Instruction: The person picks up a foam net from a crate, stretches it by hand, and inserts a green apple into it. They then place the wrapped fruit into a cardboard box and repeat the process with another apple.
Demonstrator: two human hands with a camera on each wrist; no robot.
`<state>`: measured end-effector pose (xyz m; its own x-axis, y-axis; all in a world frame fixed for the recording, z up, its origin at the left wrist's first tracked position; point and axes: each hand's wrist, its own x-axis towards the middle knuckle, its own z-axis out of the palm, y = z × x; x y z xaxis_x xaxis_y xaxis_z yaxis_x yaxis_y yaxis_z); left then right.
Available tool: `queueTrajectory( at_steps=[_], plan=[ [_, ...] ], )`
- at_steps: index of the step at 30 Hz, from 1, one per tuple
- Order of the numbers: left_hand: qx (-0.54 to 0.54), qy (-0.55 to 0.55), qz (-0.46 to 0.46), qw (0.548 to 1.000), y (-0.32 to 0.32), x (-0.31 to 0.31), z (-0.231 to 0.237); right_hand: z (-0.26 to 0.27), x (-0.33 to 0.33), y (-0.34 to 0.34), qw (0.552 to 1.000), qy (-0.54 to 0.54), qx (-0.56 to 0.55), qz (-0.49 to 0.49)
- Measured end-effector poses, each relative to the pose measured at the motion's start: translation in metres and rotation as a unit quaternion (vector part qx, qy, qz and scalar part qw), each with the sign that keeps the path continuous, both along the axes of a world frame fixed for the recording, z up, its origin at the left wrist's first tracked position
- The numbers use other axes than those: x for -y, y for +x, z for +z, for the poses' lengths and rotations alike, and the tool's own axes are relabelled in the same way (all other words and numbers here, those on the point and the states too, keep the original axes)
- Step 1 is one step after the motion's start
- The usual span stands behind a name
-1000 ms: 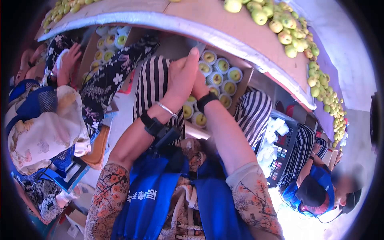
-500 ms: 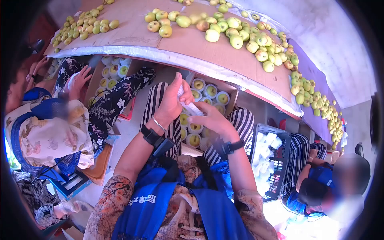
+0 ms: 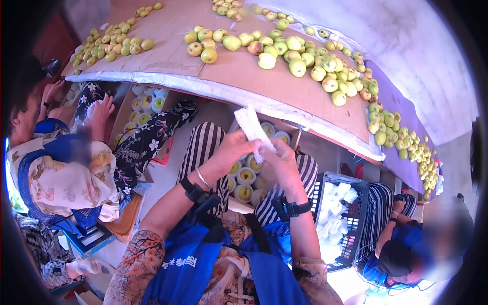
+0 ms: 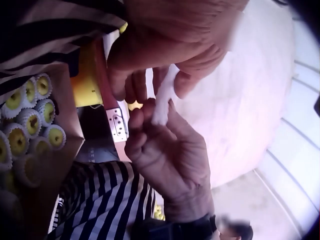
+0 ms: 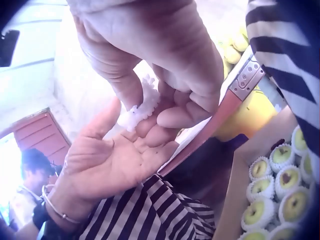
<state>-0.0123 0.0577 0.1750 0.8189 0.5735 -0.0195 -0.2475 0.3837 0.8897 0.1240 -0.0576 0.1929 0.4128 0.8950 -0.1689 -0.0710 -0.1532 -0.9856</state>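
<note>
A white foam net sleeve (image 3: 249, 123) stands up flattened between my two hands, above a cardboard box of apples. My left hand (image 3: 233, 151) pinches it from the left, while my right hand (image 3: 286, 170) pinches its lower end. In the left wrist view the narrow foam sleeve (image 4: 164, 95) runs between both sets of fingertips. The right wrist view shows its scalloped edge (image 5: 150, 100) under my right fingers, with my left palm (image 5: 112, 162) turned up below. Apples in foam nets (image 3: 246, 176) fill the box between my striped trouser legs, partly hidden by my hands.
Loose green-yellow apples (image 3: 297, 66) lie along the cardboard-covered table (image 3: 168, 58) ahead. A black crate (image 3: 362, 206) holding white foam sleeves (image 3: 333, 203) stands at my right. People sit on both sides; a second apple box (image 3: 121, 112) is by the left person's legs.
My hands were clasped together a second ago, then partly apart around bunched white foam. Now they are lower, with the sleeve spread upright between them. The head view shows more of the table.
</note>
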Motion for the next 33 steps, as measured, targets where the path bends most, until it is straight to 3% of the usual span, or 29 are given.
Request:
queueTrajectory(
  at_steps=[2, 7, 10, 15, 18, 20, 24, 27, 31, 33],
  plan=[
    [-0.045, 0.015, -0.026, 0.999, 0.006, 0.002, 0.009, 0.001, 0.001, 0.005, 1.0, 0.002, 0.012, -0.009],
    [-0.036, 0.022, -0.035, 0.998, 0.043, -0.017, 0.032, 0.035, -0.003, 0.027, 1.0, 0.007, 0.0, -0.017],
    [-0.001, -0.072, 0.014, 0.997, 0.071, -0.032, 0.03, 0.053, -0.013, 0.055, 0.997, -0.04, 0.061, 0.02],
    [0.019, -0.235, 0.169, 0.957, 0.09, -0.073, -0.021, 0.065, -0.056, 0.087, 0.988, -0.075, 0.13, -0.026],
    [0.055, -0.264, 0.134, 0.954, 0.09, -0.066, -0.016, 0.043, -0.104, 0.112, 0.978, -0.055, 0.195, -0.051],
    [0.076, -0.268, 0.113, 0.954, 0.086, -0.065, -0.007, 0.019, -0.145, 0.133, 0.933, -0.007, 0.355, -0.051],
    [0.081, -0.313, 0.142, 0.936, 0.079, -0.073, -0.006, 0.007, -0.224, 0.137, 0.792, 0.086, 0.6, -0.077],
    [0.077, -0.322, 0.162, 0.93, 0.072, -0.083, 0.002, -0.003, -0.267, 0.143, 0.724, 0.054, 0.686, -0.045],
    [0.083, -0.326, 0.177, 0.925, 0.063, -0.091, 0.009, -0.005, -0.285, 0.138, 0.692, -0.088, 0.716, -0.037],
    [0.088, -0.328, 0.184, 0.922, 0.061, -0.093, 0.008, 0.004, -0.281, 0.134, 0.679, -0.104, 0.726, -0.021]
  ],
)
